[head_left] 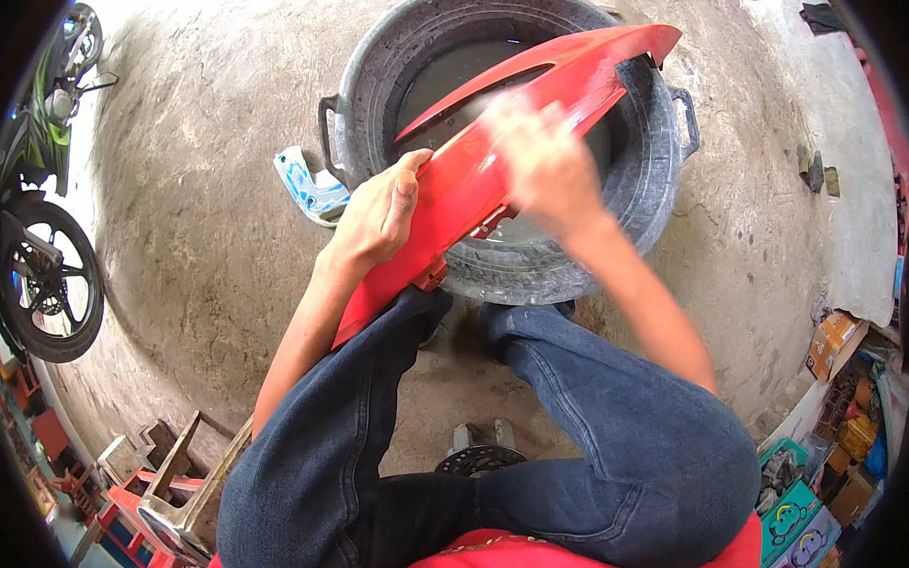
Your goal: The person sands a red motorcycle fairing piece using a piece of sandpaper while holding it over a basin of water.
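A long glossy red plastic panel (452, 199) with a slotted, pointed upper end lies slanting over a grey tub (616, 250) with side handles and murky water inside, its lower end at my left leg. My left hand (377, 211) grips the panel's left edge, thumb on top. My right hand (539, 162) is on the panel's upper middle, smeared by motion; whether it holds anything is unclear. A white-and-blue curved piece (308, 184) rests on the floor against the tub's left side.
A motorcycle (50, 270) stands at the far left. Wooden and red items (167, 484) crowd the lower left. Boxes (833, 347) and assorted clutter line the right wall. My knees are below the tub, above a low seat. Concrete floor (208, 175) surrounds the tub.
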Demonstrator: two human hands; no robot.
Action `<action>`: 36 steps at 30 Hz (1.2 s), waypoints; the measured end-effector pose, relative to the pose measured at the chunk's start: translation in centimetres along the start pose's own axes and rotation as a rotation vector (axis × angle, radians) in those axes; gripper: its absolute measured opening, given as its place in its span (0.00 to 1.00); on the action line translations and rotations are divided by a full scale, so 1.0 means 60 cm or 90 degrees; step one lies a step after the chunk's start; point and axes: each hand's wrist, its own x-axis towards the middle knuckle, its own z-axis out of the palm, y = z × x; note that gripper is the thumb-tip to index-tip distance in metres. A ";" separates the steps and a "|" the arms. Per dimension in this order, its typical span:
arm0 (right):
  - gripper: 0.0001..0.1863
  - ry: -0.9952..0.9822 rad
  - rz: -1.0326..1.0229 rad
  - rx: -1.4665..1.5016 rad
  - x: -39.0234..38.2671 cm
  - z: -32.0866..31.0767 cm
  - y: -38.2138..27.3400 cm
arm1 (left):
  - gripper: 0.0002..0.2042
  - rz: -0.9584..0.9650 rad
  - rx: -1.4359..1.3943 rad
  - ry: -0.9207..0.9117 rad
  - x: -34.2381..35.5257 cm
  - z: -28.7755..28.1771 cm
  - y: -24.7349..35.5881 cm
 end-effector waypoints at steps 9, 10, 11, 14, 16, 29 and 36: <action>0.27 -0.020 0.042 0.006 -0.007 -0.011 0.042 | 0.37 0.042 0.018 0.018 -0.003 -0.007 0.001; 0.27 -0.006 0.161 0.053 -0.004 -0.006 0.078 | 0.37 0.041 0.017 0.023 -0.003 -0.009 0.005; 0.26 0.005 0.189 0.047 -0.015 0.005 0.093 | 0.36 0.022 0.016 0.021 -0.003 -0.006 0.005; 0.23 -0.002 0.085 0.016 -0.037 0.004 0.039 | 0.36 -0.002 0.007 0.008 0.000 -0.001 0.002; 0.21 -0.002 -0.082 0.098 -0.056 -0.024 -0.065 | 0.35 -0.016 0.010 0.003 -0.004 -0.004 0.001; 0.22 -0.039 -0.027 -0.025 -0.101 -0.030 -0.002 | 0.35 -0.025 0.006 0.009 -0.005 -0.001 0.002; 0.23 0.005 -0.009 0.020 -0.093 -0.020 0.060 | 0.35 -0.046 0.020 0.000 0.000 -0.009 0.015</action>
